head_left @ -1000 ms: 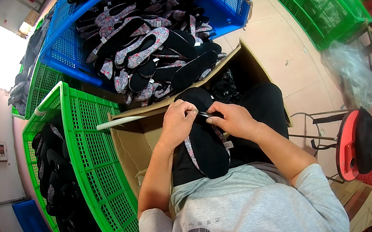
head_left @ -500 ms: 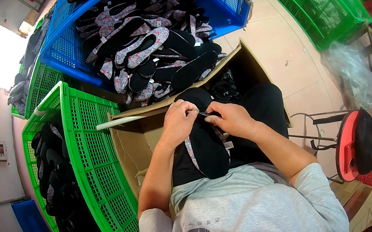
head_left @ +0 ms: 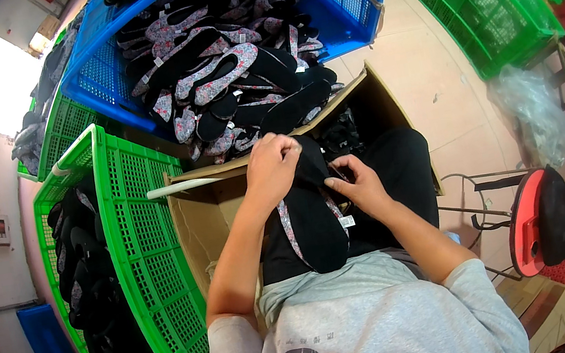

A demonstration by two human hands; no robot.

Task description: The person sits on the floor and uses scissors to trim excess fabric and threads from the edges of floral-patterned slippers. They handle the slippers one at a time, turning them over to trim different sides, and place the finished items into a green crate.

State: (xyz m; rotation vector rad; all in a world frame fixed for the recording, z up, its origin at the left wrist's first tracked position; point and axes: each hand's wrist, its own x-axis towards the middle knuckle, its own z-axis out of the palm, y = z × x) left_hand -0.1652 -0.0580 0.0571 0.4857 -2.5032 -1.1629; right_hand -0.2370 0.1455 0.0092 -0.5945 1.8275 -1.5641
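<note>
A black-soled slipper (head_left: 318, 234) with floral fabric along its sides and a small white tag lies sole up on my lap, its toe end pointing away from me. At that far end, my left hand (head_left: 272, 168) is closed, thumb and fingertips pinched at the slipper's dark edge. My right hand (head_left: 361, 186) is at the right edge of the slipper, below the toe, with thumb and forefinger closing on its dark border. Any small detail between the fingertips is hard to make out against the black fabric.
Ahead, a blue plastic crate (head_left: 348, 34) holds a heap of floral and black slippers. An open cardboard box (head_left: 204, 223) stands around my knees. A green crate (head_left: 156, 272) with dark slippers is at my left. A red and black stool (head_left: 529, 221) stands at right.
My hands have moved apart: the left went up toward the slipper's toe, the right slid right and slightly down along its edge. The slipper has stayed on my lap.
</note>
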